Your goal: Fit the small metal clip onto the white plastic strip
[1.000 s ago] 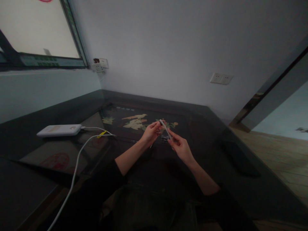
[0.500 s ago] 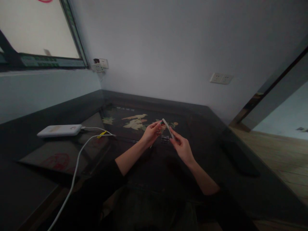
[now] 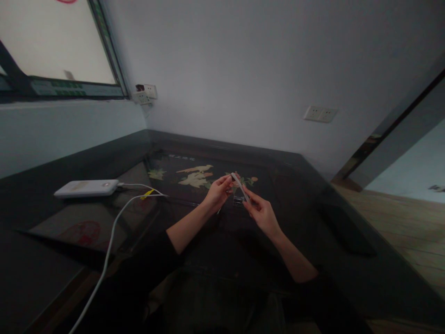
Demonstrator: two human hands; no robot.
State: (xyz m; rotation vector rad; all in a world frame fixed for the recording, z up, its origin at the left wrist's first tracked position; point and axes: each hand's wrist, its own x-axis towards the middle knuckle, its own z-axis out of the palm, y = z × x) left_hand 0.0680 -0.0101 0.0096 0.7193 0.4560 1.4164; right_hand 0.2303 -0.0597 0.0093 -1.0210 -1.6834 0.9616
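Note:
My right hand (image 3: pixel 263 216) is closed around the lower end of a slim, flat white object (image 3: pixel 240 186), whose kind I cannot make out. It slants up and left to the fingertips of my left hand (image 3: pixel 217 194). Those fingertips are pinched at its upper end, by a small dark spot; whether they hold a separate small piece is unclear. A thin pale tip shows below the left palm. Just behind the right fingers, on the black table, sits a small clear-and-dark case (image 3: pixel 238 200), partly covered by the white object.
A white power bank (image 3: pixel 86 188) lies on the left of the black table, with a white cable (image 3: pixel 111 236) bearing a yellow tag. Towards the right lies a dark flat object (image 3: pixel 347 229). Bird-and-flower decoration (image 3: pixel 194 178) marks the tabletop. Behind are wall sockets (image 3: pixel 320 113).
The white object and my right fingers have shifted slightly left, now overlapping the small case more. The upper end has come closer to my left fingertips. The left hand has barely moved.

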